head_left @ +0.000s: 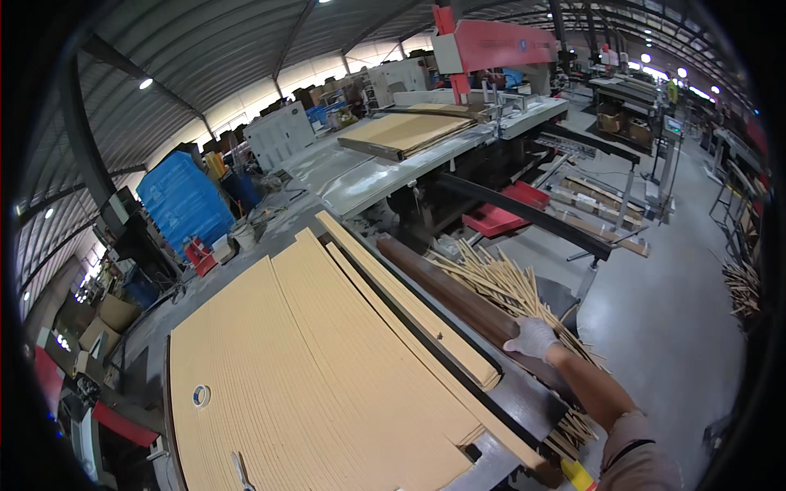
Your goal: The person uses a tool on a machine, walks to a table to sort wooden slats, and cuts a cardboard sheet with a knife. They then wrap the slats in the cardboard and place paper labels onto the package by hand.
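Observation:
My right hand [534, 337], in a whitish glove, lies over the edge of a long dark brown board [458, 286], thumb on the near face and fingers over the far side. The board stands along the right side of a large stack of tan ribbed sheets [311, 360]. Between them lie narrow tan strips [409, 303] and a dark metal bar. A roll of tape [201, 396] and a metal hand tool [240, 470], cut off by the lower edge, rest on the sheets. My left hand is out of view.
Loose thin wooden sticks [499, 282] pile up beyond the board. Farther off stands a machine table [368, 184] with another tan stack [409, 131] under a red machine arm [503, 53]. A blue wrapped pile [184, 196] stands at the left. Dark rails [532, 217] jut out rightward.

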